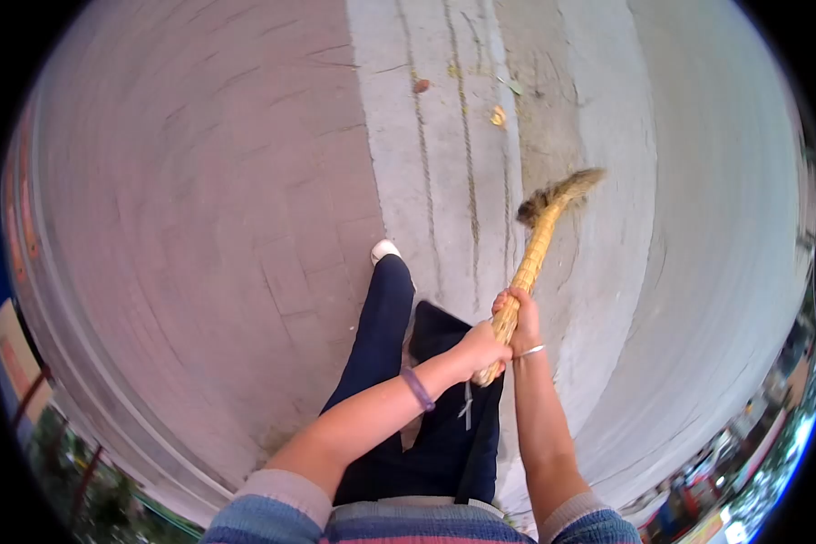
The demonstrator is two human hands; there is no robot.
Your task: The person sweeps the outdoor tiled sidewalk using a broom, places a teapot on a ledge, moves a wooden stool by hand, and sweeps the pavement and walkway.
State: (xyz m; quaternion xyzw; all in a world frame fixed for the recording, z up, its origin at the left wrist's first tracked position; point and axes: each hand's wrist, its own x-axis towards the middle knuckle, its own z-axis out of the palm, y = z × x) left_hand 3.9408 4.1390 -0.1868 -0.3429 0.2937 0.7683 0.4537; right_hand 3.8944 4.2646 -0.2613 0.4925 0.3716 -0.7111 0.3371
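A straw broom slants away from my body, its brushy end up and to the right over the edge strip of the pavement. My left hand, below a purple bangle, is closed around the lower end of the handle. Higher up the handle, my right hand wraps round it, with a silver bangle at the wrist. Dark bristles or debris show beside the broom head; I cannot tell which. Beyond it lie a yellow leaf and a brown leaf.
Reddish paving spreads to the left of a pale grooved strip. A sandy, dirty band and grey road surface lie to the right. My white shoe is on the paving. Blurred roadside objects line the lower right edge.
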